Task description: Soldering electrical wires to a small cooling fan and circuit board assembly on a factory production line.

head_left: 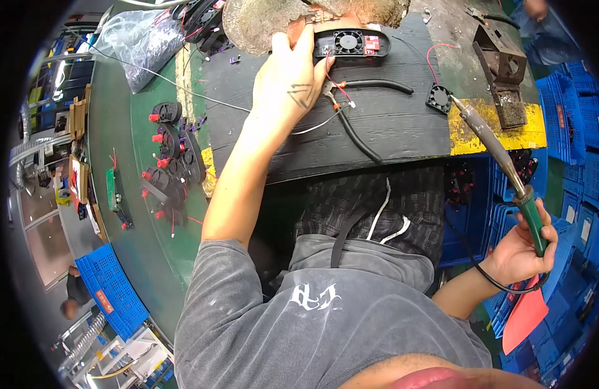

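Observation:
My left hand (287, 81) reaches to the far edge of the bench and grips the left end of a black oval fan housing (385, 44). A small square fan (348, 43) and a red and white patch sit in that housing, with red and black wires hanging from it. In my right hand (523, 249) is a green-handled soldering iron (491, 137), its tip close to a loose small fan (439, 98) with a red wire; I cannot tell whether they touch. Black-handled pliers (359, 129) lie spread below the left hand.
A rough, crusted brown block (257, 26) stands behind the housing. Several black housings with red parts (166, 155) lie on the green table. A plastic bag (140, 48) is at the far left. A metal bracket (507, 78) stands right, beside blue crates (562, 120).

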Demonstrator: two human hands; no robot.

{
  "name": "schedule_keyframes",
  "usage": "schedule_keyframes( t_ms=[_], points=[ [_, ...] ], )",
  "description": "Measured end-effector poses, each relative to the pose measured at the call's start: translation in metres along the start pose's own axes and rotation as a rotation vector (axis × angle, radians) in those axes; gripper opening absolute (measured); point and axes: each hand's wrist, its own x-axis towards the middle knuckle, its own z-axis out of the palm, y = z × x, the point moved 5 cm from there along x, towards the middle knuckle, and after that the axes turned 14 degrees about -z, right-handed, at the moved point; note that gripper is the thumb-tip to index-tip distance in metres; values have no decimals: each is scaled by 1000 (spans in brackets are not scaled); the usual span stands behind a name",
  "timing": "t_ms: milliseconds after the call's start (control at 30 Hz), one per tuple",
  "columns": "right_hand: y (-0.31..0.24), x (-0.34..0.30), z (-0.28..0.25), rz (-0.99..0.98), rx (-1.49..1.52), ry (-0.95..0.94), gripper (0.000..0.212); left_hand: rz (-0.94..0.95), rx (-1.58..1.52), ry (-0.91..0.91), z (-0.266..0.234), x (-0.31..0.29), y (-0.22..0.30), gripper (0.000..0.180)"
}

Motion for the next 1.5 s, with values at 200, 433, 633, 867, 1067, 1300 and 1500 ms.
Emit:
schedule_keyframes(
  t_ms=[200, 433, 633, 867, 1067, 1300, 1500],
  points=[
    [6, 0, 7, 15, -21, 6, 38, -7, 32, -13, 3, 2, 3, 49],
    [9, -2, 17, 10, -26, -34, 38, -23, 23, -29, -3, 0, -3, 49],
    [13, -3, 29, -2, -26, -21, 37, -12, -170, -61, -42, -30, -3, 37],
    [48, 0, 84, -29, -33, -97, 41, 64, -294, -352, -55, -83, -15, 15],
    [62, 7, 108, -63, -112, -179, 39, -136, -930, -245, -97, -50, -25, 23],
    [63, 10, 116, -46, -81, -192, 38, 166, -637, -39, -48, 14, 4, 16],
    [49, 14, 98, -74, -72, -154, 39, 174, -446, 99, -10, 25, 16, 45]
  ],
)
